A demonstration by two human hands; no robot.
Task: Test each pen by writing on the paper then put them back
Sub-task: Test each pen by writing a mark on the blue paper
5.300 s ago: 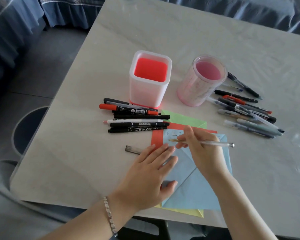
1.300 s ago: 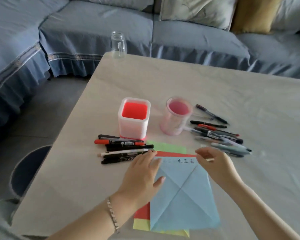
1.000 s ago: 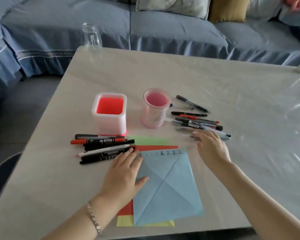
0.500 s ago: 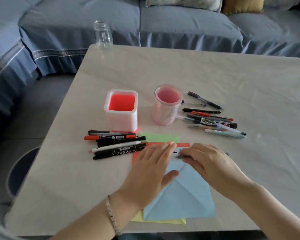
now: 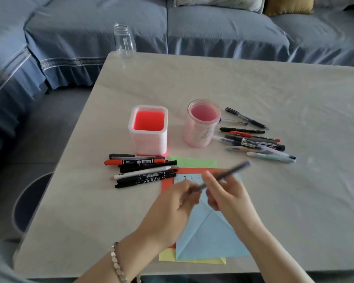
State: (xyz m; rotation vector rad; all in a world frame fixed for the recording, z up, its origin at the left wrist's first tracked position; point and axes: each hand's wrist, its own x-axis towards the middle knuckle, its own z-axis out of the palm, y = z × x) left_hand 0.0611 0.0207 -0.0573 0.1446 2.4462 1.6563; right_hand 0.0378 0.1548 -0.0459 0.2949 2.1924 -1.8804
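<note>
From the head camera I see one pen held up between both hands, above the top edge of the blue paper. Its long axis is a diagonal: the near end sits low on the left at my left hand, and the far end rises to the right and away from me, toward the loose pens. The barrel is dark and blurred, so I cannot tell which end is the tip. The left hand pinches the low end with curled fingers. The right hand pinches the barrel near its middle between thumb and fingers. A bracelet is on the left wrist.

The blue paper lies on top of a red sheet, a green sheet and a yellow sheet, each showing at an edge. A short row of written characters runs along the blue paper's top edge.

The surface is pale and smooth. A square holder with a red inside stands upright on it, and a round pink holder stands just to its right. A bundle of markers lies flat in front of the square holder, all roughly left to right. The loose pens lie beside the round holder, mostly left to right as well.

A clear glass jar stands at the far left corner of the surface. Beyond it a blue sofa runs across the back and down the left side, with a mustard cushion at the top.
</note>
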